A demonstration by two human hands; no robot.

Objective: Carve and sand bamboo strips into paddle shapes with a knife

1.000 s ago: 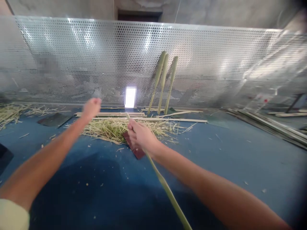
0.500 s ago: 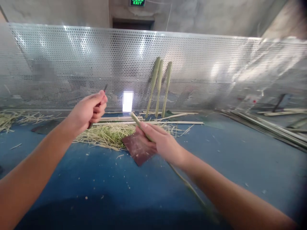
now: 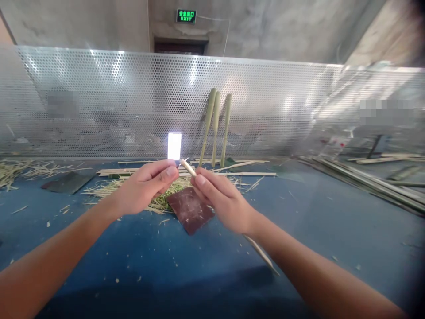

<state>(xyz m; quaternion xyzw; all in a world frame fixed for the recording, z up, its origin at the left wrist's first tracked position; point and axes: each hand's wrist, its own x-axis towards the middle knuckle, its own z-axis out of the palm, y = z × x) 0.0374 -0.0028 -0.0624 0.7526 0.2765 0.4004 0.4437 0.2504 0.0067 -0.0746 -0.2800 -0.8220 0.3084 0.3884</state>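
Observation:
My left hand (image 3: 148,184) is closed around a small knife (image 3: 178,163); only a bit of its blade shows past the fingertips, and the handle is hidden. That tip meets, or nearly meets, the pale cut end of a slender bamboo stick (image 3: 188,168). My right hand (image 3: 224,197) grips the stick near this end, thumb on top. The stick's far part (image 3: 262,254) comes out below my right wrist, towards me. Under the hands lies a square of reddish-brown sandpaper (image 3: 190,212), beside a heap of green and straw-coloured shavings (image 3: 162,201).
Three club-shaped green sticks (image 3: 215,119) lean on a perforated metal screen (image 3: 133,102) behind the blue table (image 3: 139,274). A bright lit panel (image 3: 174,146) stands before it. Flat strips (image 3: 268,174) lie behind my hands, a dark sheet (image 3: 68,182) at left, long strips (image 3: 365,184) at right.
My left hand has come right and down, bringing the knife to the stick's end. My right hand still holds the stick, which has turned slightly. The view has tilted up a little.

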